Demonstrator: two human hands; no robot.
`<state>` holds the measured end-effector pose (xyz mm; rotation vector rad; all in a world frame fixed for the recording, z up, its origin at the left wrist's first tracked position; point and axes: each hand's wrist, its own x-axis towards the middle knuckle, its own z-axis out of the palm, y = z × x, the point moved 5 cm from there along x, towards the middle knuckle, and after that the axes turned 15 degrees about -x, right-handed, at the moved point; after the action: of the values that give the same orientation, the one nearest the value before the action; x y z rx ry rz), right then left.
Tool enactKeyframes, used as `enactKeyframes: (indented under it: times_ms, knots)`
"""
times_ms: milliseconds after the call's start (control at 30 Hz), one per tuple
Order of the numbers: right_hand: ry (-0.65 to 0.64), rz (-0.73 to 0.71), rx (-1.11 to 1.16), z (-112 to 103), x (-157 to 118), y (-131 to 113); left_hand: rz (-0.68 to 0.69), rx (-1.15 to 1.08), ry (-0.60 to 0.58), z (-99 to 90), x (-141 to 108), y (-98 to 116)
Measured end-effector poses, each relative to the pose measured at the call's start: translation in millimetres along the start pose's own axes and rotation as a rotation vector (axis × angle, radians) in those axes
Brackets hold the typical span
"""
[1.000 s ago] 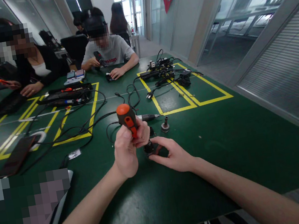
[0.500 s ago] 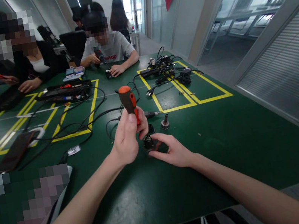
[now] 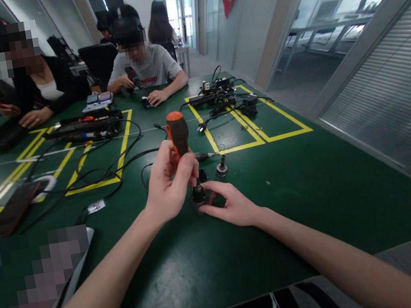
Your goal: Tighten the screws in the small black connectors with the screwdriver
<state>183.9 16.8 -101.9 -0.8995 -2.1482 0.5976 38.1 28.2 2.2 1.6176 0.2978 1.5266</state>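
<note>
Screwdriver (image 3: 178, 131) work, as I read it: I have the tool almost upright in the left hand (image 3: 165, 184), fingers wrapped round the lower part of its orange and dark handle, shaft pointing down at the round dark part (image 3: 198, 195). That part stands on the green surface (image 3: 280, 225), in from its near edge and well apart from its right edge. I have the right hand (image 3: 233, 206) bracing it, thumb and forefinger pinched against its side. The tip is too small from my remote view; I cannot tell whether it is seated.

My judgement of the step is turning a fastener in the top of that part, tightening or loosening unclear. Going on calls for a straight shaft, a steady twist of the left wrist and a firm right-hand brace against spin. A slip could knock the second round part (image 3: 222, 167), which stands nearby, farther from the near edge.
</note>
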Motion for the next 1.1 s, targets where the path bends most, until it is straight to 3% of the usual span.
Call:
enactKeyframes:
  times_ms: [367, 733, 933, 1100]
  knots:
    - [0.019, -0.025, -0.027, -0.4, 0.6, -1.3, 0.025, 0.135, 0.098, -3.4, -2.6, 4.9]
    - [-0.008, -0.002, -0.027, -0.7, 0.9, -1.3, 0.040, 0.320, 0.096, -4.5, -3.1, 10.8]
    - [0.010, -0.009, -0.033, -0.4, 0.3, -0.3, 0.096, 0.181, -0.020, 5.6, 1.8, 14.2]
    - [0.021, -0.027, -0.021, -0.2, 0.0, -1.8, 0.075, 0.105, 0.016, 5.5, 0.2, 7.2]
